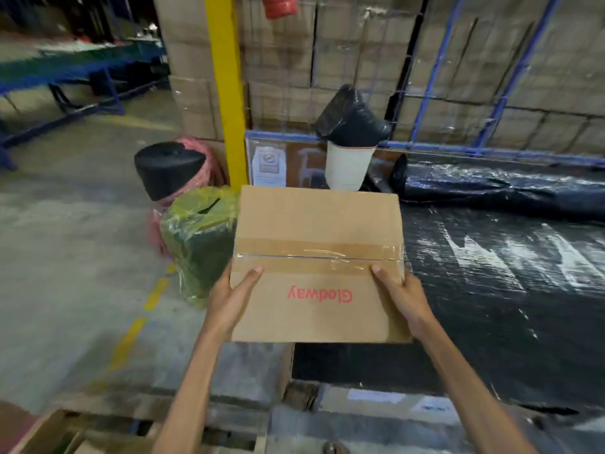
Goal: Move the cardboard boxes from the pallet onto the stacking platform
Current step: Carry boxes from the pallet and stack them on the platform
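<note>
Head view: I saw the left hand (230, 298) and right hand (404, 294) gripping one cardboard box (317, 224), not yet set on the black-wrapped platform (491, 306).

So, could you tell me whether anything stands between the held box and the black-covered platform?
Nothing visible does. The left hand and right hand hold the cardboard box over the left edge of the platform; the white bucket and rolled black plastic sit farther back.

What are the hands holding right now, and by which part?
A brown taped cardboard box with red lettering: left hand grips its left side, right hand its right side, thumbs on top.
</note>
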{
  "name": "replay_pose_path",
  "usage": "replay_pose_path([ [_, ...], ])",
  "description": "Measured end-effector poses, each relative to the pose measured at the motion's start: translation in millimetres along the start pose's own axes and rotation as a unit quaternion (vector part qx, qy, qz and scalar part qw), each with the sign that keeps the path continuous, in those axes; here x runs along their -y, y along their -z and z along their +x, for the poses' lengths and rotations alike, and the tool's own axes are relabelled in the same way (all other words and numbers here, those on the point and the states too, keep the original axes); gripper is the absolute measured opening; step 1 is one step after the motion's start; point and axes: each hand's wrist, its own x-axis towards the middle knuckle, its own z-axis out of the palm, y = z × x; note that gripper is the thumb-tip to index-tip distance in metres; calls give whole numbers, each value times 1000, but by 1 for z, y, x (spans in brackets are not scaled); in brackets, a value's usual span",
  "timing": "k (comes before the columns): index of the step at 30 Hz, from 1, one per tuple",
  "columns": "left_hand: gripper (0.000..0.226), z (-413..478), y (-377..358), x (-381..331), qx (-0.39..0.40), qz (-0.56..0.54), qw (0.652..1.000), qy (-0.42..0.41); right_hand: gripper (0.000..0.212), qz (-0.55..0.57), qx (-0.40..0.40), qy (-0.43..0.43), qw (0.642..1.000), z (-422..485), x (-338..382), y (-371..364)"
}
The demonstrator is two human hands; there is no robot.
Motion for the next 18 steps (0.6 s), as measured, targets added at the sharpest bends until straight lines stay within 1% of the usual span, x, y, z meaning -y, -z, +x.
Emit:
replay_pose_path([
  [1, 37, 32, -34, -8, 17, -1, 1000, -6, 68, 6, -18, -1, 1000, 32, 0, 18],
  [3, 24, 74, -81, -16, 43, 2, 999, -12, 65, 6, -33, -7, 999, 80, -3, 40],
  [4, 21, 98, -106, -16, 52, 3, 999, -15, 64, 10, -36, -12, 999, 108, -5, 50],
  [8, 19, 195, -195, -14, 91, 22, 996, 10, 68, 6, -50, -50, 997, 224, -16, 90],
  [10, 24, 235, -230, -13, 97, 37, 994, 25, 63, 6, -59, -75, 995, 271, -19, 105],
  [12, 43, 284, -267, -12, 109, 67, 991, 43, 54, 5, -55, -98, 994, 325, -21, 118],
  [13, 53, 301, -280, -13, 109, 81, 989, 58, 57, -2, -51, -103, 993, 346, -23, 123],
  [14, 57, 325, -297, -9, 114, 92, 987, 66, 66, -3, -44, -108, 993, 375, -27, 127],
  [15, 54, 343, -309, -8, 118, 103, 985, 75, 75, -4, -41, -118, 992, 398, -29, 131],
  [16, 52, 362, -320, -5, 119, 118, 982, 84, 78, -5, -39, -126, 991, 421, -33, 133],
  [17, 56, 382, -333, -2, 117, 125, 981, 92, 73, -6, -36, -141, 989, 445, -35, 135],
  [18, 62, 401, -343, 2, 110, 132, 981, 94, 62, -6, -31, -153, 988, 467, -37, 137],
])
